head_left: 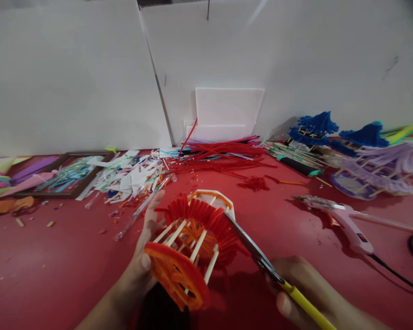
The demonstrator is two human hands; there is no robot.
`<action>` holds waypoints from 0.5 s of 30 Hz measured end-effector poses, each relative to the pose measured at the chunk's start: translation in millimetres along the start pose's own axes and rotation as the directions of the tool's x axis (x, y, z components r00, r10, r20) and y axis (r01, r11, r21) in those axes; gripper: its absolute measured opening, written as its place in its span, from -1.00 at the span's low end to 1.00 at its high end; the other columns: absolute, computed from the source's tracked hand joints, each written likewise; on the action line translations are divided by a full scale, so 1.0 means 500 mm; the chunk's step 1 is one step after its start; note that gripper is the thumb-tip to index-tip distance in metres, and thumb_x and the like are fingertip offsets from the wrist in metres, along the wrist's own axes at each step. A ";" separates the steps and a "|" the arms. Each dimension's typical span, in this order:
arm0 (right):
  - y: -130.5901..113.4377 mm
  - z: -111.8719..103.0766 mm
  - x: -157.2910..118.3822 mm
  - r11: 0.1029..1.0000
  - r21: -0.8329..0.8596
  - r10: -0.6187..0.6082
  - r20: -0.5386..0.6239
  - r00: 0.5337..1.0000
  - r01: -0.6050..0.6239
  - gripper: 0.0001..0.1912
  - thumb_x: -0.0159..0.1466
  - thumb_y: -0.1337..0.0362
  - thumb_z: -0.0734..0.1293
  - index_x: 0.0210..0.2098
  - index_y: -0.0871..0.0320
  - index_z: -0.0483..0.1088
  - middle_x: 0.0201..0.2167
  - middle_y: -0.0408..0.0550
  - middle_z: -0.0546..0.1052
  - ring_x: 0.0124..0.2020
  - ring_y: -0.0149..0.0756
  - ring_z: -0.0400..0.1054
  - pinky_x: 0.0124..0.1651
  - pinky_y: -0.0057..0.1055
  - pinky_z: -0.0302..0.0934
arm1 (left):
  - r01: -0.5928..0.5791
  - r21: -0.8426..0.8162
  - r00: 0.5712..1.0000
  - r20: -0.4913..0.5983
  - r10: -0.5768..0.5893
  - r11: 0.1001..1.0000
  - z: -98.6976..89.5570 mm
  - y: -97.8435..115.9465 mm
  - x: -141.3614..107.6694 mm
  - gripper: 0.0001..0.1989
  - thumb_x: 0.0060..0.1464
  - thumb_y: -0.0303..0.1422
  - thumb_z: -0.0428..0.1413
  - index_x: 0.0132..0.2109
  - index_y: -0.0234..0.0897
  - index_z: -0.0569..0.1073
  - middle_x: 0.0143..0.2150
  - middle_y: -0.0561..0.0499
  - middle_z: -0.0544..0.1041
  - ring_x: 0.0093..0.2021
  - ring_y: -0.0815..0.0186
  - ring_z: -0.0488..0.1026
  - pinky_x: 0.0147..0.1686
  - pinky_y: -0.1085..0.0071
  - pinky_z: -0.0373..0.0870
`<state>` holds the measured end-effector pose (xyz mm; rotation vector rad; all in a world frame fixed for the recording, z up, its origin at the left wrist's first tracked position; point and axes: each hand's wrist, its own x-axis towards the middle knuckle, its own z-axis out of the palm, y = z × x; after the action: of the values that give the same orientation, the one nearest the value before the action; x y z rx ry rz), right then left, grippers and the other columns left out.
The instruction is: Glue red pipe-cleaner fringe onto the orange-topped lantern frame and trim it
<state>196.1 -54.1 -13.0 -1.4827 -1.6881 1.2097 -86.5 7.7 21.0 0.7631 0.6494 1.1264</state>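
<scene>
My left hand (139, 263) is closed around the left side of a pipe-cleaner craft model (179, 272), which is tilted above the table. The model has an orange disc with a red rim, pale wooden stick posts, a red pipe-cleaner fringe (206, 213) and a white base (227, 201) at its far end. My right hand (301, 286) grips a pair of scissors (253, 250) with yellow handles. The blades point up and left, and their tip meets the right part of the red fringe. I cannot tell whether the tip cuts into it.
A pink glue gun (347, 224) with a cord lies at right. Behind it are blue and lilac pipe-cleaner models (375, 169) and a dark cutter (299, 165). Red pipe cleaners (223, 153) lie at the back, white scraps (134, 174) and a brown frame (70, 195) at left.
</scene>
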 end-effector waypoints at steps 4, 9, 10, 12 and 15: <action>0.036 0.003 0.006 0.992 -0.016 -0.121 0.023 0.992 0.121 -0.50 0.14 -0.19 0.24 -0.34 0.16 0.39 -0.48 -0.10 0.39 -0.49 -0.42 0.23 -0.44 -0.47 0.23 | -0.014 0.005 1.000 0.004 0.014 1.000 0.001 0.000 0.001 0.18 -0.24 -0.09 0.32 0.34 0.09 -0.31 0.07 -0.13 0.51 -0.03 -0.04 0.51 -0.01 0.01 0.41; 0.001 0.005 0.003 0.996 0.052 -0.071 -0.059 0.996 0.074 -0.48 0.15 -0.21 0.20 -0.31 0.14 0.40 -0.44 -0.06 0.42 -0.45 -0.37 0.27 -0.38 -0.42 0.26 | 0.014 0.030 1.000 0.021 -0.015 0.999 -0.002 0.003 0.001 0.16 -0.24 -0.09 0.32 0.34 0.09 -0.27 0.05 -0.14 0.52 -0.02 -0.08 0.51 -0.01 -0.06 0.40; -0.011 0.006 0.006 0.996 0.072 -0.047 -0.078 0.996 0.053 -0.48 0.15 -0.21 0.20 -0.33 0.14 0.40 -0.45 -0.07 0.42 -0.46 -0.38 0.26 -0.39 -0.42 0.25 | 0.030 0.034 0.999 0.037 -0.031 0.999 -0.004 0.002 0.001 0.14 -0.22 -0.10 0.32 0.34 0.10 -0.26 0.07 -0.13 0.51 -0.01 -0.08 0.50 -0.01 -0.06 0.40; -0.031 0.007 0.017 0.995 0.097 -0.006 -0.098 0.995 0.016 -0.48 0.15 -0.21 0.20 -0.43 0.15 0.40 -0.52 -0.09 0.39 -0.51 -0.41 0.23 -0.46 -0.46 0.21 | 0.014 0.029 0.999 0.032 -0.015 0.999 -0.005 -0.003 0.001 0.08 -0.19 -0.08 0.29 0.34 0.08 -0.21 0.09 -0.13 0.49 0.03 -0.09 0.47 0.01 -0.06 0.38; -0.046 0.006 0.043 0.994 0.107 0.049 -0.142 0.989 -0.033 -0.49 0.14 -0.18 0.23 -0.57 0.16 0.33 -0.63 -0.16 0.29 -0.60 -0.46 0.11 -0.59 -0.52 0.06 | 0.005 0.020 0.999 0.053 -0.006 1.000 0.000 -0.015 0.001 0.06 -0.22 -0.06 0.29 0.34 0.02 -0.12 0.11 -0.16 0.47 0.06 -0.11 0.44 0.03 -0.03 0.37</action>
<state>179.0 -33.1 3.4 -1.5103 -1.4835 1.1636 -82.2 6.5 15.2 0.8053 0.6187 1.0921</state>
